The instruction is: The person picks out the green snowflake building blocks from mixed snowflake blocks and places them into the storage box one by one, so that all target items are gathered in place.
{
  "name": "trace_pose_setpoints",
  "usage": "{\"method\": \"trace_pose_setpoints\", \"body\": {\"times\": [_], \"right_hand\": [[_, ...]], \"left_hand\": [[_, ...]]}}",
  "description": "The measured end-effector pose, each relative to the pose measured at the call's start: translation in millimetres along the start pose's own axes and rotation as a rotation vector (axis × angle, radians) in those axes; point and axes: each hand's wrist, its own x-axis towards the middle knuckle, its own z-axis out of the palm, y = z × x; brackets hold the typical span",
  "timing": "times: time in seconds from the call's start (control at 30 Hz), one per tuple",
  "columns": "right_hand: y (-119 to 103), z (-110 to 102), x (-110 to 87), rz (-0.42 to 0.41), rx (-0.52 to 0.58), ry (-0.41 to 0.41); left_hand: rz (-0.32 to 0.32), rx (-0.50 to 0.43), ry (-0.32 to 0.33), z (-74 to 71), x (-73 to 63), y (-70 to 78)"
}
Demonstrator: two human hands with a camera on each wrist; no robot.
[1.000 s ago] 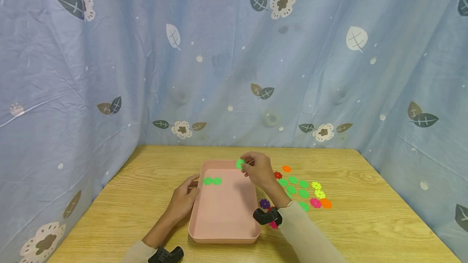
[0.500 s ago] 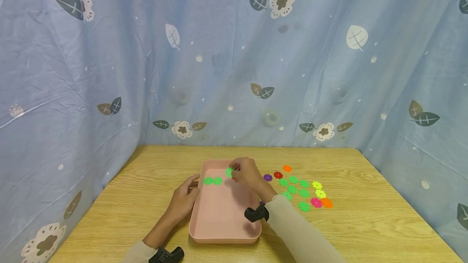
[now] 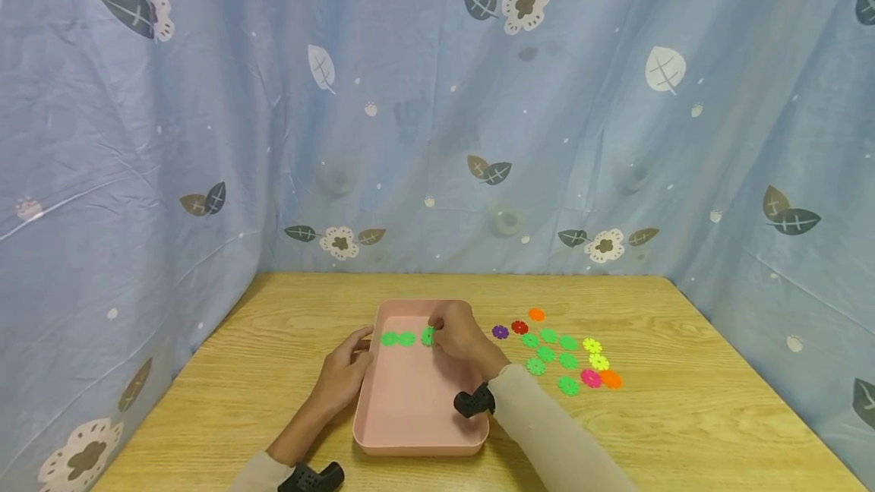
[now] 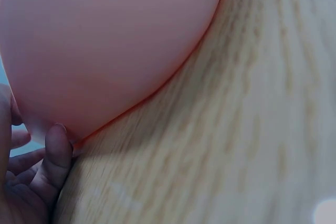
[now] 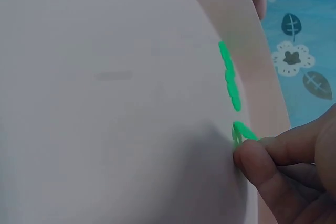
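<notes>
A pink tray (image 3: 420,416) stands on the table. My right hand (image 3: 459,329) reaches over its far part and pinches a green flower-shaped disc (image 5: 243,130) between thumb and fingertips, tilted close over the tray floor. To its left, two green flower-shaped discs (image 3: 398,339) lie side by side in the tray, edge to edge. My left hand (image 3: 345,370) rests against the outside of the tray's left wall; in the left wrist view its thumb (image 4: 56,148) lies along the wall low down, fingers loosely bent.
On the table (image 3: 683,416) right of the tray lie several loose flower discs: green ones (image 3: 545,354), two yellow ones (image 3: 598,361), two orange ones, a pink one (image 3: 591,378), a red one (image 3: 519,327) and a purple one (image 3: 500,332). A blue patterned curtain (image 3: 437,135) hangs behind the table.
My right hand has carried the green disc left and down from the tray's far right rim to beside the two discs. My left hand has kept its place.
</notes>
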Motion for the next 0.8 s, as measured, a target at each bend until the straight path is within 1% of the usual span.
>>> {"method": "trace_pose_setpoints", "body": {"times": [0.17, 0.3, 0.37, 0.5, 0.63, 0.7, 0.8], "right_hand": [[-0.4, 1.7, -0.4, 0.001, -0.037, 0.008], [-0.4, 1.8, 0.8, -0.007, -0.040, 0.012], [-0.2, 1.2, 1.4, -0.027, -0.047, 0.012], [-0.8, -0.4, 1.8, -0.042, -0.050, -0.016], [-1.8, -1.4, 1.5, -0.024, -0.048, -0.053], [-2.3, -1.8, 1.2, -0.038, -0.067, -0.065], [-3.3, -2.1, 0.0, -0.088, -0.099, -0.078]], "left_hand": [[0.001, -0.001, 0.001, -0.1, -0.6, -1.1], [0.008, 0.010, 0.005, -0.4, 0.0, -0.9], [0.011, 0.019, 0.010, -0.6, 0.3, -0.5], [0.012, 0.020, 0.010, -0.8, 0.7, 0.2], [0.006, 0.016, 0.007, -0.9, 1.0, 0.1], [0.005, 0.012, 0.006, -0.7, 0.8, 0.0], [0.002, 0.006, 0.004, -0.3, 0.3, -0.2]]}}
